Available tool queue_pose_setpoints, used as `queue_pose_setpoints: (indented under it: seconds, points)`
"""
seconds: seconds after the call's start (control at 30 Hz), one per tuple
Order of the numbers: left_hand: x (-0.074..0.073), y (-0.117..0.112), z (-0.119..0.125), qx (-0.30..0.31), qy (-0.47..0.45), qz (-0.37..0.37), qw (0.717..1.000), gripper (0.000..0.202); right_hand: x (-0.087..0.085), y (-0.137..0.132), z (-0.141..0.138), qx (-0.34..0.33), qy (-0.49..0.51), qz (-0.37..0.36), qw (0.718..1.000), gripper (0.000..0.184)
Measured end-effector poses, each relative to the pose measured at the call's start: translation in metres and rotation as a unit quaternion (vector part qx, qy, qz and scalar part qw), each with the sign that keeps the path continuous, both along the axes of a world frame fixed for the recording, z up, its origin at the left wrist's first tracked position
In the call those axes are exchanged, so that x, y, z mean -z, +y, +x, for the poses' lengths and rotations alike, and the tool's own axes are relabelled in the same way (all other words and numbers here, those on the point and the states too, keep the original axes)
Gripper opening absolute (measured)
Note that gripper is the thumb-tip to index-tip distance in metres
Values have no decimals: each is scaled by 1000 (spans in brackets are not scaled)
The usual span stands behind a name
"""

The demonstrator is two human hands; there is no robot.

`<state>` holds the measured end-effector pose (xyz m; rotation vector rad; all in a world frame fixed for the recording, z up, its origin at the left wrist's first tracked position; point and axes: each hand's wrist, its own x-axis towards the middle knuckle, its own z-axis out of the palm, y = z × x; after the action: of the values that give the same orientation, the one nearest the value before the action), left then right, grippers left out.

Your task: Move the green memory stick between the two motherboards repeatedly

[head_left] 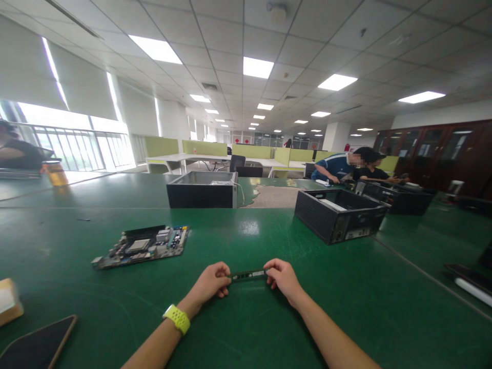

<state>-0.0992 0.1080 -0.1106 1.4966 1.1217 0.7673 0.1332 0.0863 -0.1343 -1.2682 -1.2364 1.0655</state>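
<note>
Head view: a slim circuit stick (249, 275) spans the gap between two bare hands, near the middle of the green table (246, 328); whether it touches the surface is unclear. The left hand (213, 281) (a yellow-green watch strap (177, 319) circles its wrist) pinches one end between thumb and fingers; the right hand (283, 279) grips the other likewise. Beyond the left hand lies a motherboard (140, 247). Farther off sit two open computer cases, one straight ahead (203, 196), another to the right (313, 215).
</note>
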Motion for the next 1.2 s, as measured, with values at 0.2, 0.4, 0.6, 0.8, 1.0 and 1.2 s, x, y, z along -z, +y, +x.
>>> queue_pose_setpoints:
  seconds: [0.2,0.4,0.6,0.8,1.0,1.2]
  points:
    - [1,-2,3,14,14,10,1000,23,1,0,0,-16,6,13,1000,20]
    - [-26,15,-45,-186,325,232,898,25,-14,0,-2,42,112,-26,992,31]
    - [-23,45,-152,-343,532,197,749,67,-53,29,-15,11,99,34,995,27]
    - [0,61,-182,-264,563,248,743,52,-71,77,-50,-95,-147,76,982,17]
    - [-13,66,-169,-268,550,205,764,59,-64,111,-78,-81,-300,110,944,17]
    - [-21,55,-132,-288,553,175,762,49,-65,125,-93,-60,-412,105,903,20]
